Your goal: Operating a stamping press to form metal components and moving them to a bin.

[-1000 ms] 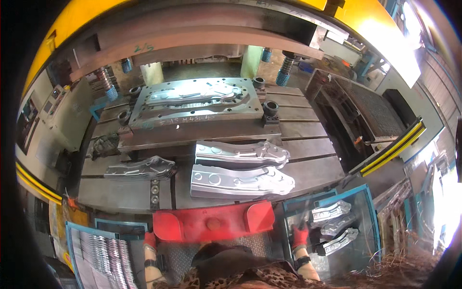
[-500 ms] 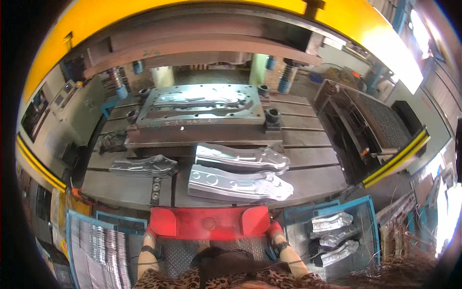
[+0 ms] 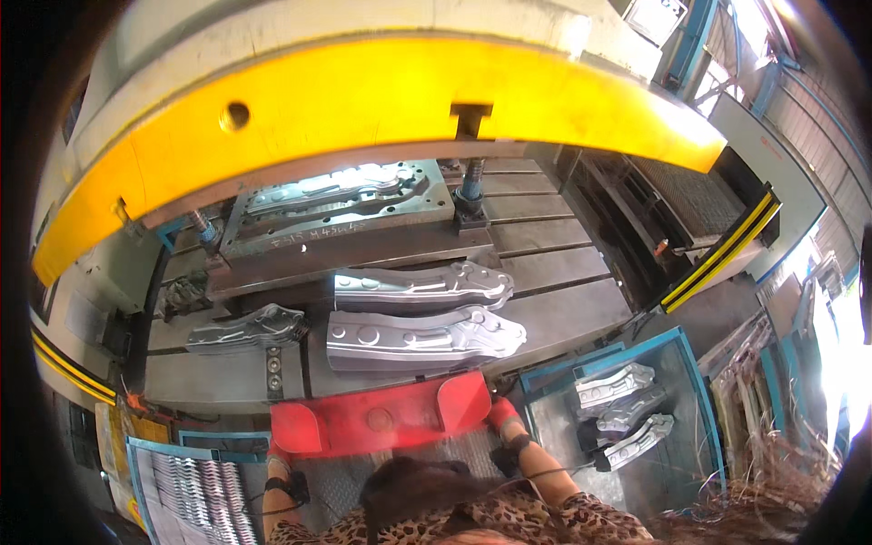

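A red two-hand control console (image 3: 359, 434) stands in front of me. My left hand (image 3: 278, 456), in a red glove, is at its left end, and my right hand (image 3: 501, 415), also gloved, is at its right end; the fingers of both are hidden. Beyond the console, on the press bed, lie two pale stamped metal parts (image 3: 427, 338), perhaps stacked, and a darker stack of stamped parts (image 3: 247, 329) to their left. Farther back sits the lower die (image 3: 336, 222) with a shaped metal part on it. The yellow press slide (image 3: 345, 95) hangs low over the die and hides its back.
To my left a blue-framed table (image 3: 159, 442) carries rows of nested metal parts. On my right, another blue-framed table (image 3: 686, 400) holds three stamped parts. A yellow-and-black guard bar (image 3: 722, 254) slants at the right of the bed. Guide posts (image 3: 470, 193) stand at the die corners.
The yellow press slide has come down toward the lower die. My view has shifted and tilted a little. Both hands have stayed at the console ends.
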Demonstrator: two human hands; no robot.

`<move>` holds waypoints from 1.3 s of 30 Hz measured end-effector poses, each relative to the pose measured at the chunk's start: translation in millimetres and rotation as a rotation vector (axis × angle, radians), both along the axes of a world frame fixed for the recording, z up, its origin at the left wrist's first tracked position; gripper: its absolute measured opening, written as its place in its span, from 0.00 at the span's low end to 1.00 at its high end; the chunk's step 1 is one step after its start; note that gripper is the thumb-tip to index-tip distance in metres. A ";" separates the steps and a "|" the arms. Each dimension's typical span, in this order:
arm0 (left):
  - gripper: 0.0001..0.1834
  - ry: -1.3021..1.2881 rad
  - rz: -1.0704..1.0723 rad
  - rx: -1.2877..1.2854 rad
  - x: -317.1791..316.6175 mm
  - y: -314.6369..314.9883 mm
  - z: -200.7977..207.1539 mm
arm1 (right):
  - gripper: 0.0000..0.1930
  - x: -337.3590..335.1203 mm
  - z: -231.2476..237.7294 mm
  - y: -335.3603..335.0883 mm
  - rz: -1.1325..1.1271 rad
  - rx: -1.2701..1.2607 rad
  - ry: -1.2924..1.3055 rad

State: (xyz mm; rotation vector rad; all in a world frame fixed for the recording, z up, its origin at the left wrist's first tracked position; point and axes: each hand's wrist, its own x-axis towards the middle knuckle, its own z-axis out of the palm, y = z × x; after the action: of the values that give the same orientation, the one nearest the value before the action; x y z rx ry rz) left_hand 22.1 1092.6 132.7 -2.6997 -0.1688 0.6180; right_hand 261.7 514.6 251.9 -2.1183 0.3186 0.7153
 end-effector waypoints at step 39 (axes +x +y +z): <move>0.14 -0.918 0.417 -1.646 307.0 15.6 331.0 | 0.25 293.6 271.5 255.4 0.265 0.178 -0.920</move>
State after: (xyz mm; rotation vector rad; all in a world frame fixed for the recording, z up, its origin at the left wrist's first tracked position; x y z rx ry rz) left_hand 329.1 1108.2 463.7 -4.3299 -0.7057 -1.0132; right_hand 555.3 770.0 523.4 -2.0964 -0.5115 -0.1384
